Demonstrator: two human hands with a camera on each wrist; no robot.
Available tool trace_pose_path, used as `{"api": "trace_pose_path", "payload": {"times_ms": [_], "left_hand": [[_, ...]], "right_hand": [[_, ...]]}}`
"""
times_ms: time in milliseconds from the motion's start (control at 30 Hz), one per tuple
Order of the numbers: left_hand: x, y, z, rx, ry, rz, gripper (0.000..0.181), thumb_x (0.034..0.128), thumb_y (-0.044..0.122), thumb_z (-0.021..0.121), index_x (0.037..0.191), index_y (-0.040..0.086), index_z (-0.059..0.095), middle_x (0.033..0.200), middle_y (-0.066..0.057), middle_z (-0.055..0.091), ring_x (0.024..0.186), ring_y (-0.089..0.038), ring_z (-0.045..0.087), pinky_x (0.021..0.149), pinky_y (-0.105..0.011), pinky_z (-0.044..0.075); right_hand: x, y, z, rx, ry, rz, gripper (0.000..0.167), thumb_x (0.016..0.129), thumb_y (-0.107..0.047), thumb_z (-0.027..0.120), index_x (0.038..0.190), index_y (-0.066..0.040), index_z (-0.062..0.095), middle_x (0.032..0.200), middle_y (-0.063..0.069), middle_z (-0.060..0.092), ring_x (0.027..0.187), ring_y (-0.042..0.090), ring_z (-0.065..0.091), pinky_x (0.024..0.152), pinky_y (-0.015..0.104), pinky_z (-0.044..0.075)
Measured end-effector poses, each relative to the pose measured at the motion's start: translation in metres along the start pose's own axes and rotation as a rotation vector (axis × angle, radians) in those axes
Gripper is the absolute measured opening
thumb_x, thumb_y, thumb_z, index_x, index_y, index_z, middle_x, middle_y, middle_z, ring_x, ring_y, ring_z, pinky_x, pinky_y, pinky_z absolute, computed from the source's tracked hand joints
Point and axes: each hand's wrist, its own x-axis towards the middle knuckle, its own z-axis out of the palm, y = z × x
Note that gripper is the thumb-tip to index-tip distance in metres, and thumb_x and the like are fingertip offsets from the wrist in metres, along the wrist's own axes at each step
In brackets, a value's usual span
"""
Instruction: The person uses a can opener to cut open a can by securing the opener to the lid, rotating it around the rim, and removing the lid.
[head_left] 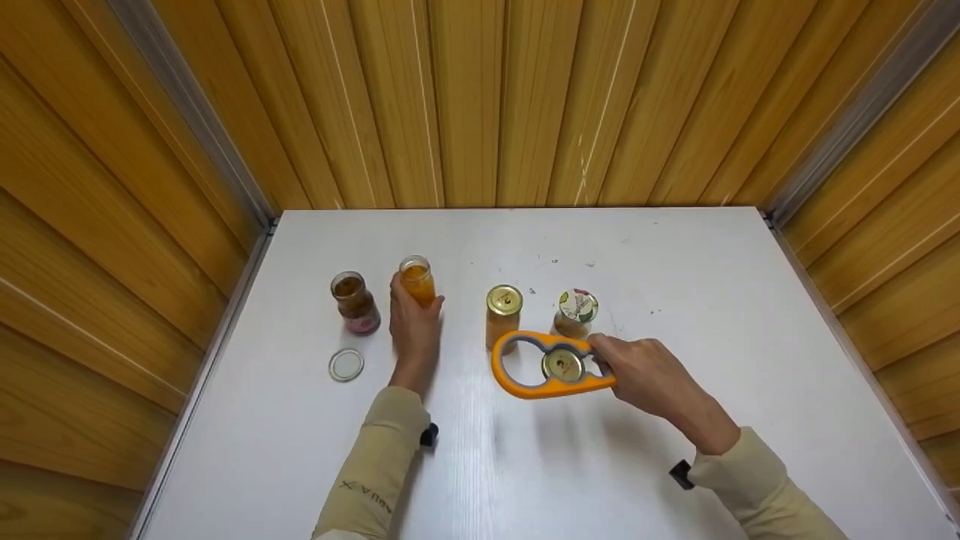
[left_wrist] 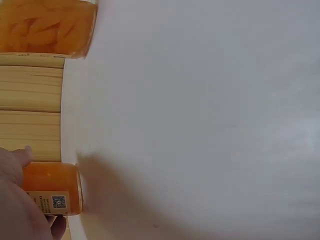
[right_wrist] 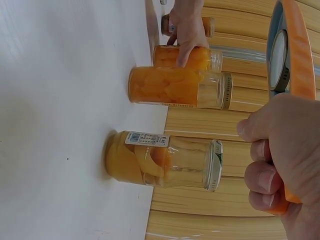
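My left hand [head_left: 415, 330] grips a lidless glass jar of orange fruit pieces [head_left: 418, 282], which stands upright on the table. In the left wrist view, the fingers and thumb wrap this jar [left_wrist: 52, 187]. My right hand [head_left: 652, 379] holds an orange jar opener [head_left: 529, 391] by its handle, raised above the table. A gold lid [head_left: 562, 364] sits within the opener, apart from any jar. Behind the opener stand a gold-lidded jar [head_left: 504, 301] of orange fruit and a shorter jar with a patterned lid [head_left: 578, 305]; the right wrist view shows pale fruit inside this shorter jar [right_wrist: 145, 160].
Left of my left hand, an open jar with dark contents [head_left: 355, 304] stands on the white table [head_left: 465, 480]. A loose lid [head_left: 346, 364] lies in front of it. Wood-look panels [head_left: 465, 105] wall the table at the back and both sides.
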Motion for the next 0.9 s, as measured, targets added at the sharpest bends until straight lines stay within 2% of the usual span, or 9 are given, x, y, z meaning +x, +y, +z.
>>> {"api": "trace_pose_path", "payload": {"times_ms": [200, 300, 367, 433, 567, 633, 667, 800, 900], "left_hand": [[-0.007, 0.004, -0.008, -0.102, -0.083, -0.04, 0.095, 0.0929, 0.004, 0.076, 0.162, 0.02, 0.014, 0.157, -0.015, 0.035, 0.148, -0.031, 0.034, 0.123, -0.047, 0.026], [-0.009, 0.006, -0.01, -0.096, -0.087, -0.052, 0.103, 0.0916, 0.004, 0.077, 0.165, 0.018, 0.007, 0.16, -0.018, 0.031, 0.15, -0.032, 0.031, 0.124, -0.046, 0.024], [-0.011, 0.009, -0.013, -0.097, -0.077, -0.085, 0.104, 0.0907, 0.006, 0.079, 0.165, 0.013, 0.006, 0.16, -0.021, 0.03, 0.15, -0.035, 0.031, 0.123, -0.047, 0.024], [-0.015, 0.015, -0.018, -0.126, -0.059, -0.137, 0.102, 0.0898, 0.009, 0.08, 0.164, 0.006, 0.009, 0.159, -0.026, 0.03, 0.149, -0.039, 0.032, 0.123, -0.048, 0.024], [-0.029, 0.026, -0.028, -0.218, -0.045, -0.231, 0.093, 0.0909, 0.015, 0.078, 0.159, -0.004, 0.018, 0.154, -0.029, 0.032, 0.146, -0.041, 0.033, 0.123, -0.05, 0.024], [-0.036, 0.031, -0.032, -0.264, -0.059, -0.243, 0.086, 0.0923, 0.015, 0.075, 0.157, -0.006, 0.022, 0.149, -0.029, 0.035, 0.144, -0.041, 0.035, 0.122, -0.05, 0.026], [-0.04, 0.033, -0.033, -0.282, -0.072, -0.243, 0.082, 0.0933, 0.015, 0.074, 0.155, -0.006, 0.024, 0.148, -0.028, 0.036, 0.143, -0.04, 0.036, 0.122, -0.05, 0.027], [-0.058, 0.042, -0.04, -0.351, -0.162, -0.241, 0.068, 0.0968, 0.013, 0.068, 0.151, -0.003, 0.029, 0.14, -0.025, 0.042, 0.134, -0.037, 0.043, 0.115, -0.05, 0.038], [-0.072, 0.049, -0.045, -0.369, -0.254, -0.247, 0.063, 0.0979, 0.016, 0.066, 0.15, 0.0, 0.033, 0.135, -0.02, 0.048, 0.126, -0.033, 0.049, 0.105, -0.047, 0.046]], "right_hand": [[0.0, -0.002, 0.002, 0.011, 0.001, -0.007, 0.041, 0.079, 0.005, 0.084, 0.104, -0.01, 0.057, 0.083, 0.001, 0.073, 0.058, 0.015, 0.063, 0.055, 0.027, 0.054], [0.003, -0.002, 0.001, 0.009, 0.001, -0.007, 0.044, 0.08, 0.004, 0.084, 0.112, -0.01, 0.058, 0.085, 0.002, 0.074, 0.057, 0.014, 0.062, 0.055, 0.027, 0.055], [0.004, -0.002, 0.001, 0.007, -0.001, -0.005, 0.046, 0.081, 0.003, 0.084, 0.116, -0.011, 0.057, 0.086, 0.002, 0.075, 0.056, 0.014, 0.06, 0.055, 0.027, 0.054], [0.006, -0.002, 0.0, 0.007, -0.001, -0.006, 0.053, 0.082, 0.001, 0.083, 0.127, -0.012, 0.058, 0.09, 0.002, 0.076, 0.055, 0.013, 0.059, 0.055, 0.027, 0.054], [0.007, -0.002, 0.0, 0.001, 0.018, -0.012, 0.047, 0.079, 0.003, 0.085, 0.115, -0.012, 0.059, 0.086, 0.0, 0.074, 0.053, 0.014, 0.059, 0.052, 0.028, 0.052], [0.007, -0.002, 0.0, 0.002, 0.027, -0.016, 0.045, 0.075, 0.005, 0.086, 0.107, -0.011, 0.058, 0.083, 0.0, 0.071, 0.053, 0.015, 0.06, 0.05, 0.029, 0.051], [0.007, -0.003, 0.0, 0.003, 0.032, -0.016, 0.045, 0.074, 0.006, 0.087, 0.103, -0.012, 0.057, 0.081, -0.001, 0.07, 0.054, 0.016, 0.061, 0.05, 0.029, 0.051], [0.006, -0.006, -0.001, 0.005, 0.038, -0.02, 0.044, 0.075, 0.005, 0.086, 0.104, -0.011, 0.057, 0.081, 0.0, 0.072, 0.054, 0.016, 0.062, 0.051, 0.028, 0.052], [0.005, -0.009, -0.001, 0.006, 0.047, -0.032, 0.043, 0.078, 0.005, 0.085, 0.107, -0.01, 0.057, 0.082, 0.001, 0.073, 0.055, 0.014, 0.062, 0.052, 0.027, 0.053]]}}
